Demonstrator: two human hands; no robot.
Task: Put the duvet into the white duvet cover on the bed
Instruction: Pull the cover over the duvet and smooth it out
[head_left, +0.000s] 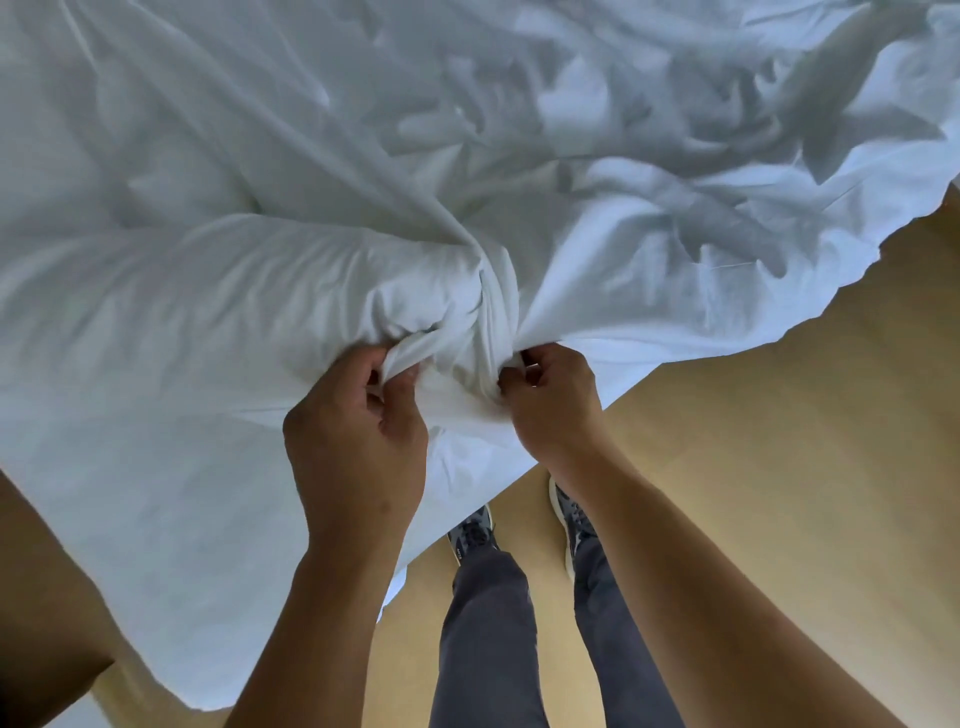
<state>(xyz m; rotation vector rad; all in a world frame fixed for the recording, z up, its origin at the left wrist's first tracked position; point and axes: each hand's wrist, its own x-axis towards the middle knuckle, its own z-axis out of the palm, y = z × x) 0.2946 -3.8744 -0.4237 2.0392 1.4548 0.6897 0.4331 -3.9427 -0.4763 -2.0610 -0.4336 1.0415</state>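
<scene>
Both hands sit close together at the near edge of the white bedding, each holding cloth. The left hand (358, 421) has its fingers curled and pinches a rolled fold of the white duvet cover (311, 156) between thumb and fingers. The right hand (550, 400) is just beside it, fingers curled tight round a bunched bit of the same cloth. A small gathered knot of fabric lies between the two hands, with creases fanning out from it up and to both sides.

The cover spreads over most of the view, crumpled and heavily wrinkled at upper right, smoother at left. Its edge runs diagonally from lower left to the right side and hangs over a tan wooden floor (779, 415). A padded bulge (234, 280) lies just left of and above the hands. Cannot tell the duvet apart from the cover, all white on white. The bed is hidden under the cloth.

Below the hands, both bare forearms reach in from the bottom. Grey trousers (488, 623) and patterned grey shoes (470, 535) stand on the floor right by the hanging edge
</scene>
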